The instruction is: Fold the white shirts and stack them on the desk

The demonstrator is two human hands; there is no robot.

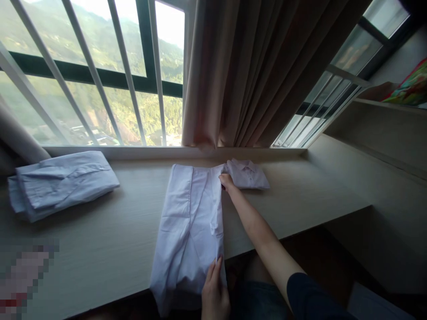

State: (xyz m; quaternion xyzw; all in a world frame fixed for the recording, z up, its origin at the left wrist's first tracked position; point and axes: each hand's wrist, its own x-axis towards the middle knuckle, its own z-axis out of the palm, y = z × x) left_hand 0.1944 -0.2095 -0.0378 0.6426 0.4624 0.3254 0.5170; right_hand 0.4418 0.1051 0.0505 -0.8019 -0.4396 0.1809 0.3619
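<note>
Navy sleeve (313,289) foremost, the right hand (227,181) and left hand (215,291) grip a white garment (180,213) along a pale desk (130,240) below a barred window (110,81) and curtain (247,80).

Two hands are showing: one right hand (226,181) near the middle of the frame and one left hand (216,294) at the bottom centre. White cloth is lying in three places on one desk (110,249): one garment (180,213) at the centre, one folded shirt (249,175) right of centre, one bundle (70,182) at left, whose folds are hiding its number of pieces. Two windows are appearing, one left window (110,75) and one right window (350,49). One curtain (260,75) is hanging at the upper centre.
</note>
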